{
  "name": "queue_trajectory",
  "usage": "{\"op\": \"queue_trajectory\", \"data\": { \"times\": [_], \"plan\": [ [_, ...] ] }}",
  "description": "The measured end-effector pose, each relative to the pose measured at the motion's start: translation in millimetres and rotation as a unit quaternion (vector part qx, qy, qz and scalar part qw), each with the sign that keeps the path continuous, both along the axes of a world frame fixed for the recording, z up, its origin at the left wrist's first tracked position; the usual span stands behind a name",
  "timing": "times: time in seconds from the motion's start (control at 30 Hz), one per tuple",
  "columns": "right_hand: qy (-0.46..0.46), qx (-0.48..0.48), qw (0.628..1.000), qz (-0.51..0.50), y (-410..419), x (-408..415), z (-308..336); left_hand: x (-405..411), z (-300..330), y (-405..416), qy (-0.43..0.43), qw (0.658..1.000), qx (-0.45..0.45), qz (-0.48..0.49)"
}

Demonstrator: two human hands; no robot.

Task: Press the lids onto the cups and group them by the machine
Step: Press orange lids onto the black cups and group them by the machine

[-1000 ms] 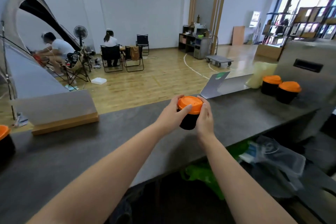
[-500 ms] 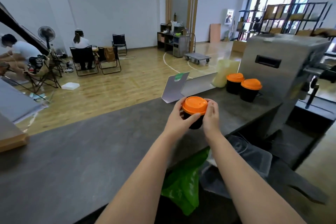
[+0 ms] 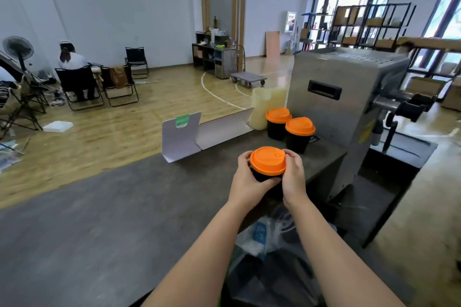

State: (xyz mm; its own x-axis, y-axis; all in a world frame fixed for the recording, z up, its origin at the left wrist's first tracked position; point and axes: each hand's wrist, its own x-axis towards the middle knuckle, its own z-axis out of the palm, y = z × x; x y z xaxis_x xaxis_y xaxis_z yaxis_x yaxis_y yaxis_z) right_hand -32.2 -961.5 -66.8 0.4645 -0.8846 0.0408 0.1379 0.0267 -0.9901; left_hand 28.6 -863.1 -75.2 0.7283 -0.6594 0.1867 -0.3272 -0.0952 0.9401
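Observation:
A black cup with an orange lid is held above the grey counter, near its right end. My left hand grips the cup's left side, thumb curled under the lid's rim. My right hand grips its right side, fingers round the lid's edge. Two more black cups with orange lids stand side by side against the steel machine, just beyond the held cup.
A folded white card stand and a pale yellow jug sit at the counter's far edge. Plastic bags lie below the counter's near edge. A person sits on a folding chair far left.
Both hands have carried the lidded cup to the right along the counter, toward the two cups by the machine. The view has swung right with them.

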Motion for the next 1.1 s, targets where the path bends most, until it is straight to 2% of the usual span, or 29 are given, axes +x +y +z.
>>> {"op": "queue_trajectory", "data": {
  "times": [0.23,0.47,1.1],
  "plan": [
    [0.028,-0.018,0.999,-0.002,-104,-22,-2,-32,-4,-93,0.012,1.000,-0.018,0.023],
    [0.016,0.003,1.000,0.002,-162,-33,-3,-50,-10,-156,0.011,0.998,-0.018,0.066],
    [0.009,0.030,0.999,0.011,-206,-32,-5,-54,-20,-197,-0.020,0.996,0.017,0.086]
  ]
}}
